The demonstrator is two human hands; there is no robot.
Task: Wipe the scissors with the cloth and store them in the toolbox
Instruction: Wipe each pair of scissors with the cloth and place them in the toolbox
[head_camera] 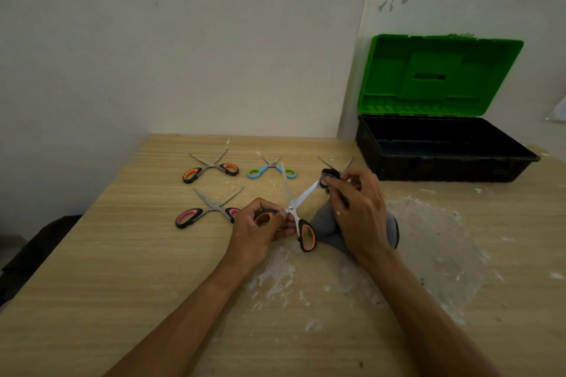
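My left hand [260, 223] grips one handle of orange-and-black scissors [301, 225], held spread wide above the table. My right hand [358, 208] holds a grey cloth [324, 220] and pinches the tip of one blade with it. Most of the cloth hangs under that hand. The toolbox [444, 159] stands at the back right, black tub empty, green lid raised.
Lying spread on the wooden table [122, 254] are orange scissors [211, 168], blue scissors [271, 170], pink scissors [208, 211] and a black pair [333, 170] partly behind my right hand. White residue [428, 239] smears the table right of my hands. Walls stand close behind.
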